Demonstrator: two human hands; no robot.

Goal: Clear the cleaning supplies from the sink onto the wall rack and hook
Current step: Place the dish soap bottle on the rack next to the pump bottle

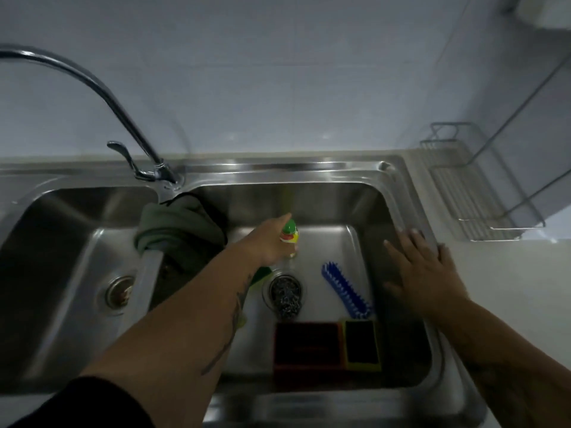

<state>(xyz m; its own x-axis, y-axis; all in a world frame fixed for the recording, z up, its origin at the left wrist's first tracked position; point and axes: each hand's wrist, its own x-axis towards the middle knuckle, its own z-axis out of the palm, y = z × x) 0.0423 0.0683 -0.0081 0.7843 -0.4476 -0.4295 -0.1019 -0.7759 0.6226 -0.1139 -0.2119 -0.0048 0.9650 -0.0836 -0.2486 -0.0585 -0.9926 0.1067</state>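
Note:
My left hand [268,240] reaches into the right basin of the steel sink [309,168] and is closed around a green-capped dish soap bottle [289,232]. My right hand [423,267] lies flat and open on the sink's right rim. On the basin floor lie a blue brush [344,290], a steel wool scrubber [285,295], a red sponge [307,344] and a yellow sponge with a dark pad [362,344]. A green item [262,274] peeks out under my left forearm. A grey-green cloth [179,225] drapes over the divider. The wire rack [475,199] stands at the right.
The curved faucet [123,118] rises from the back rim over the left basin, whose drain [119,293] shows. A pale tiled wall runs behind. A white counter [509,273] lies to the right of the sink, under the rack.

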